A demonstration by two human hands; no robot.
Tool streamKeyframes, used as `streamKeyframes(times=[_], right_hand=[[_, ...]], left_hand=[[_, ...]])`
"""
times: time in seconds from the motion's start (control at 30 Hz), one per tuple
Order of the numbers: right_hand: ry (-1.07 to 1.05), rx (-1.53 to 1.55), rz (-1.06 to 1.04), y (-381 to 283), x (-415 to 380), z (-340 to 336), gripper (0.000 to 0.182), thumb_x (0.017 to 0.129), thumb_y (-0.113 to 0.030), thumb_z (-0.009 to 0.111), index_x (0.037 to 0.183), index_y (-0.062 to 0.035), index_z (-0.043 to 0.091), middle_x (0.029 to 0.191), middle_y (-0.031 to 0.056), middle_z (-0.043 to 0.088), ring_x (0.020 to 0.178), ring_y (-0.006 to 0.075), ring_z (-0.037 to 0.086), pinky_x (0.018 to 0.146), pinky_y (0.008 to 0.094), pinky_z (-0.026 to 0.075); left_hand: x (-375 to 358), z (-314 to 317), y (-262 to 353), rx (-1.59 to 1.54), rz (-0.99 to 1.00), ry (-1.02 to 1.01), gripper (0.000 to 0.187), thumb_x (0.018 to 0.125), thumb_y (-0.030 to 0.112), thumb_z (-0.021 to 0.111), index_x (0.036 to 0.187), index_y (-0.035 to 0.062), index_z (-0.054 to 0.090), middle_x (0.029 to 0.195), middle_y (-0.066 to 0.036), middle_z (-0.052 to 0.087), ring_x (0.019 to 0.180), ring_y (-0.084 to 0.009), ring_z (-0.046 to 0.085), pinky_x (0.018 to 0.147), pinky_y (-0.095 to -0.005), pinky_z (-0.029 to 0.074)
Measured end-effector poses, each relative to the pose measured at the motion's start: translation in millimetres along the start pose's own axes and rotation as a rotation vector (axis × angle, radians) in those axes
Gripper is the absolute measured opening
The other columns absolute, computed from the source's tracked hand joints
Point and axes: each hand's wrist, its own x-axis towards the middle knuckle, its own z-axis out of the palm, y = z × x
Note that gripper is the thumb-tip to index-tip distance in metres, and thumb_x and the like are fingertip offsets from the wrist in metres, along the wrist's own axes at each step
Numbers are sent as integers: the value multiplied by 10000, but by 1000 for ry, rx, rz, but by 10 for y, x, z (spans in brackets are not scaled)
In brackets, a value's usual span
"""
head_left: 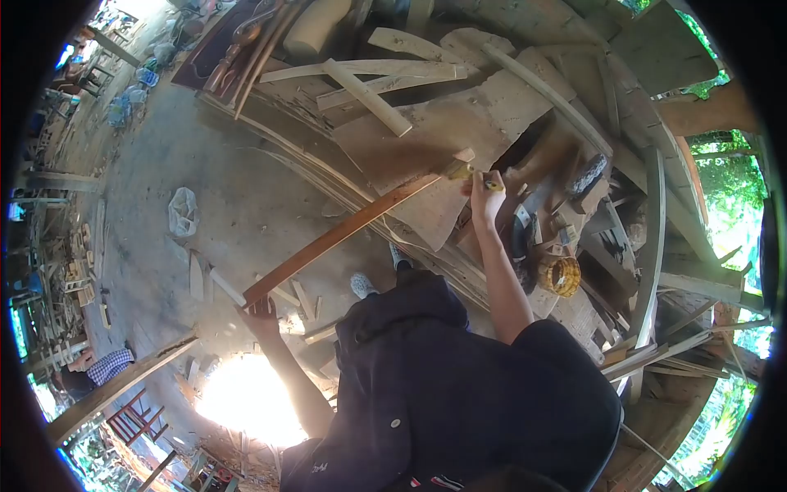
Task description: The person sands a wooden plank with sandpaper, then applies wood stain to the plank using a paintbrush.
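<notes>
One dark garment (467, 394); two hands (262, 317) (487, 195) holding one plank (340, 237), one brush (458, 170).

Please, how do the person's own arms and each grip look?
The right arm has a short, dark sleeve and a bare forearm; the left arm also shows a bare forearm. I see no glove on the right grip or left grip.

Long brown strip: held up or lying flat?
Held up at one end: the left hand has the strip in its grip, above the floor. Whether the far end rests on something, cannot tell.
</notes>
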Motion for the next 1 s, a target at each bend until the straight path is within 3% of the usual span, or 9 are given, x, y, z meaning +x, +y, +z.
streamKeyframes(times=[0.13, 0.23, 0.37, 0.47, 0.57, 0.7, 0.83, 0.93, 1.0], right_hand=[[242, -19, -58, -32, 129, -50, 174, 981, -76, 605, 840, 8, 548, 640, 105, 664, 533, 149, 662, 490, 290, 550], [262, -98, -177, 9, 28, 81, 162, 978, -60, 599, 839, 2, 545, 632, 100, 657, 523, 143, 651, 486, 280, 536], [-65, -73, -6, -36, -330, 139, 162, 974, -57, 605, 835, -1, 541, 622, 91, 645, 530, 135, 652, 473, 279, 516], [120, -285, -128, -80, 23, -69, 184, 988, -86, 608, 836, -2, 550, 646, 97, 667, 543, 133, 661, 489, 281, 542], [299, -126, -212, -76, 333, -125, 181, 967, -115, 632, 845, 4, 571, 620, 120, 677, 525, 181, 690, 465, 295, 569], [207, -263, -119, -126, 48, -81, 182, 965, -94, 622, 832, -3, 539, 605, 116, 659, 518, 182, 682, 444, 293, 534], [-3, -47, -40, 75, -232, -50, 176, 986, -99, 603, 841, -18, 543, 615, 109, 666, 515, 170, 669, 458, 291, 530], [179, -207, -95, -112, 36, -153, 169, 984, -118, 626, 884, 3, 563, 673, 139, 677, 551, 196, 695, 494, 296, 562], [202, -65, -88, -11, 286, -163, 181, 985, -121, 623, 867, 2, 563, 676, 140, 674, 547, 198, 694, 488, 301, 564]], left_hand=[[33, -28, -19, -21, -15, -9, 732, 957, 671, 531, 1381, 74, 534, 1339, -124, 582, 1249, -271, 570, 1018, -420, 463], [78, -66, -24, -15, -9, -15, 731, 959, 673, 524, 1374, 72, 536, 1340, -124, 583, 1239, -265, 577, 1004, -414, 474], [79, -6, -25, -15, -16, 21, 733, 966, 679, 502, 1363, 63, 538, 1322, -122, 586, 1235, -259, 576, 998, -415, 481], [38, 50, -7, -44, -45, 79, 694, 982, 667, 485, 1364, 90, 542, 1330, -100, 578, 1252, -256, 558, 1015, -404, 459], [39, 39, 8, -36, -50, 71, 689, 982, 663, 493, 1348, 81, 547, 1311, -102, 589, 1241, -255, 564, 1004, -405, 472], [55, 44, 30, -26, -41, 58, 696, 980, 666, 492, 1345, 76, 547, 1309, -109, 587, 1237, -256, 565, 993, -401, 483], [68, 96, 26, -18, -28, 69, 733, 972, 683, 489, 1365, 65, 532, 1316, -122, 579, 1238, -263, 564, 994, -400, 485], [85, 66, 50, 0, -27, 61, 752, 966, 689, 491, 1374, 58, 522, 1322, -131, 574, 1241, -265, 562, 1004, -404, 476], [87, 108, 41, 10, -27, 49, 759, 965, 691, 491, 1378, 55, 518, 1323, -135, 572, 1243, -265, 560, 1008, -405, 470]])
